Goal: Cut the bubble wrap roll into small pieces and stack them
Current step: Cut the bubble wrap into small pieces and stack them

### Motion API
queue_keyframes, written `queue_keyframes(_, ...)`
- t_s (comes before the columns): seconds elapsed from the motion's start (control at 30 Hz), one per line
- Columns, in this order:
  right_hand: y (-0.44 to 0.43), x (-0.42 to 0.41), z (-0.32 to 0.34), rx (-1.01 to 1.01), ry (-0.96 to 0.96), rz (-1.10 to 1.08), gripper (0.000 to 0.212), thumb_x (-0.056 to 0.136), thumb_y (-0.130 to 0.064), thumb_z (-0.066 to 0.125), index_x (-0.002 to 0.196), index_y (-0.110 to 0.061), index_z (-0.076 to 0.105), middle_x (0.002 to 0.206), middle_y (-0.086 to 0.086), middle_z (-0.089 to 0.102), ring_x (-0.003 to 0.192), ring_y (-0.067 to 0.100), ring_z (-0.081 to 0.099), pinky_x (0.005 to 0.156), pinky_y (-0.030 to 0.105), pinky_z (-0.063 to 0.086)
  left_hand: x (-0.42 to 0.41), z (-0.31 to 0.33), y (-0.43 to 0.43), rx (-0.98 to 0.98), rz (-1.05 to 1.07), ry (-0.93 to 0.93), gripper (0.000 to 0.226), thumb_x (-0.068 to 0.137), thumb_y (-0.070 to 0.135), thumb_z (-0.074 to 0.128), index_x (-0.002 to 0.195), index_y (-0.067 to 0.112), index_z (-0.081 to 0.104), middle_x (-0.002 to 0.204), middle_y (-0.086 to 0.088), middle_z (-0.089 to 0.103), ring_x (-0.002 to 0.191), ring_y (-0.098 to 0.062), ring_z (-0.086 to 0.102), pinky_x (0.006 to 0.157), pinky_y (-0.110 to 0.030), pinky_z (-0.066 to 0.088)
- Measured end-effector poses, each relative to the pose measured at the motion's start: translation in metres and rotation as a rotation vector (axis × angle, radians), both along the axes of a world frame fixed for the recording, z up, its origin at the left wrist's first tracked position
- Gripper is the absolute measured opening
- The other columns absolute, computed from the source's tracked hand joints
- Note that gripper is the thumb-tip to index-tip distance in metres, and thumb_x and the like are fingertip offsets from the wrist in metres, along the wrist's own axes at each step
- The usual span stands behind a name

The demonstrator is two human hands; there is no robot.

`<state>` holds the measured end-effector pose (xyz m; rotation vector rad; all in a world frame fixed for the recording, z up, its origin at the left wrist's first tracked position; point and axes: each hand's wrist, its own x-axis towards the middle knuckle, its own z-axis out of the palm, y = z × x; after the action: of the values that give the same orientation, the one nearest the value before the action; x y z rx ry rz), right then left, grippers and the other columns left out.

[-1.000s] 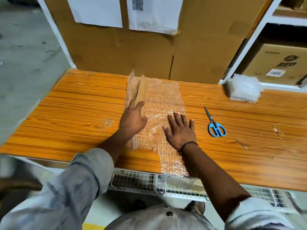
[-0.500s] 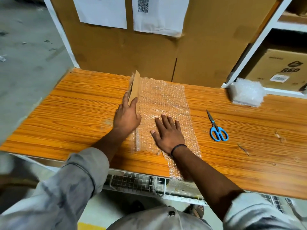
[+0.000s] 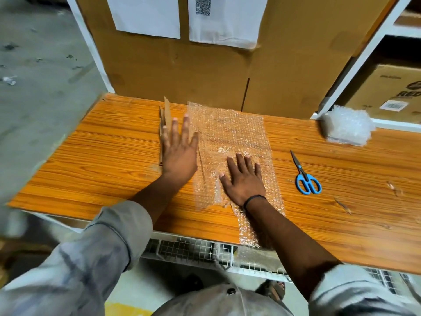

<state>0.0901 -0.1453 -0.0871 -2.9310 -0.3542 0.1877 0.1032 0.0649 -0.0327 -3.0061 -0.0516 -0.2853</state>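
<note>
Pressing the wrap (image 3: 230, 133) flat against the table (image 3: 102, 156) with both hands, palms down, fingers straight, gripping nothing. Left hand (image 3: 178, 147) over the wrap's left edge and a cardboard strip (image 3: 167, 115) standing on edge just beside it; right hand (image 3: 245, 176) squarely on the wrap, nearer the body. Hands apart, side by side, not touching. Wrap laid lengthwise away from the body, from near the boxes at the back, under the right forearm and over the near table edge, tail hanging down there. Scissors (image 3: 306, 176) to the right of the wrap on bare wood, blades pointing away, handles toward the body, near the right hand and well apart from the left. Stack (image 3: 347, 125) of cut pieces further right, at the back. Probably smoothing or measuring before a cut across the short way; likely best to fetch the scissors with the right hand while holding the sheet down with the left.
</note>
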Motion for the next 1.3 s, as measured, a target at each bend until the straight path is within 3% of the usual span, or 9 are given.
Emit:
queue_keyframes(0.1, -0.004, -0.005, 0.002, 0.051, -0.038, 0.014, 0.073, 0.104, -0.065, 0.017, 0.165, -0.027, 0.006, 0.172, 0.003, -0.004, 0.158, 0.026, -0.01, 0.127, 0.05, -0.007, -0.016, -0.005, -0.034, -0.211, -0.224, 0.119, 0.062, 0.104, 0.034, 0.043, 0.162, 0.028, 0.023, 0.173, -0.01, 0.0, 0.158, -0.035, 0.0, 0.127, -0.052, 0.002)
queue_keyframes(0.2, -0.017, -0.024, 0.0, 0.028, -0.069, 0.035, 0.072, 0.104, -0.064, 0.019, 0.165, -0.028, 0.006, 0.172, 0.002, -0.004, 0.158, 0.024, -0.01, 0.127, 0.05, -0.006, -0.026, -0.03, -0.051, -0.403, -0.189, 0.33, 0.066, 0.108, 0.05, 0.032, 0.165, 0.026, 0.01, 0.173, -0.01, -0.005, 0.158, -0.035, -0.005, 0.127, -0.049, 0.002)
queue_keyframes(0.43, -0.043, -0.049, -0.005, 0.021, -0.021, -0.021, 0.072, 0.103, -0.069, 0.017, 0.164, -0.033, 0.005, 0.172, -0.004, -0.006, 0.158, 0.021, -0.01, 0.127, 0.047, -0.006, -0.022, -0.056, -0.028, -0.298, -0.354, 0.354, 0.084, 0.099, 0.075, 0.016, 0.165, 0.027, -0.004, 0.171, -0.006, -0.014, 0.158, -0.028, -0.014, 0.126, -0.044, -0.01)
queue_keyframes(0.53, -0.054, -0.047, 0.004, 0.128, -0.161, -0.121, 0.057, 0.107, -0.048, 0.03, 0.157, -0.02, 0.036, 0.166, 0.011, 0.028, 0.154, 0.034, 0.021, 0.124, 0.052, 0.017, -0.015, -0.048, -0.023, -0.266, -0.396, 0.416, 0.083, 0.1, 0.074, 0.02, 0.165, 0.028, -0.005, 0.171, -0.006, -0.018, 0.157, -0.029, -0.017, 0.125, -0.046, -0.011)
queue_keyframes(0.6, -0.076, -0.037, 0.005, 0.092, -0.365, -0.265, 0.04, 0.101, -0.03, 0.044, 0.129, -0.006, 0.06, 0.138, 0.023, 0.056, 0.127, 0.046, 0.051, 0.104, 0.055, 0.041, -0.018, -0.043, -0.025, -0.286, -0.394, 0.401, 0.081, 0.101, 0.072, 0.024, 0.166, 0.029, 0.0, 0.171, -0.008, -0.017, 0.157, -0.032, -0.015, 0.126, -0.049, -0.009)
queue_keyframes(0.67, -0.102, -0.034, 0.006, -0.035, -0.346, -0.447, 0.025, 0.097, -0.019, 0.054, 0.114, -0.005, 0.064, 0.126, 0.023, 0.06, 0.112, 0.047, 0.055, 0.091, 0.054, 0.047, -0.026, -0.041, -0.032, -0.32, -0.403, 0.36, 0.078, 0.102, 0.069, 0.027, 0.166, 0.029, 0.006, 0.171, -0.008, -0.014, 0.158, -0.033, -0.012, 0.126, -0.05, -0.008)
queue_keyframes(0.97, -0.154, -0.041, 0.028, 0.035, -0.226, -0.531, 0.032, 0.103, -0.016, 0.049, 0.13, -0.003, 0.059, 0.12, 0.029, 0.053, 0.108, 0.05, 0.055, 0.083, 0.051, 0.047, -0.073, -0.05, -0.058, -0.448, -0.472, 0.286, 0.06, 0.106, 0.057, 0.041, 0.159, 0.029, 0.036, 0.172, -0.003, 0.015, 0.159, -0.028, 0.008, 0.127, -0.047, 0.003)
queue_keyframes(1.2, -0.166, -0.039, 0.07, 0.033, 0.125, -0.569, 0.036, 0.099, -0.021, 0.064, 0.125, 0.002, 0.059, 0.126, 0.025, 0.064, 0.117, 0.042, 0.062, 0.082, 0.042, 0.049, -0.112, -0.046, -0.068, -0.441, -0.489, 0.24, 0.051, 0.104, 0.052, 0.05, 0.149, 0.03, 0.052, 0.164, 0.002, 0.038, 0.154, -0.025, 0.025, 0.124, -0.045, 0.019)
queue_keyframes(1.3, -0.159, -0.059, 0.08, 0.342, 0.155, -0.61, 0.039, 0.092, -0.024, 0.074, 0.114, 0.007, 0.066, 0.104, 0.026, 0.07, 0.102, 0.042, 0.069, 0.075, 0.039, 0.054, -0.124, -0.04, -0.074, -0.431, -0.473, 0.116, 0.038, 0.099, 0.047, 0.062, 0.131, 0.027, 0.068, 0.143, 0.006, 0.061, 0.139, -0.02, 0.047, 0.11, -0.039, 0.037)
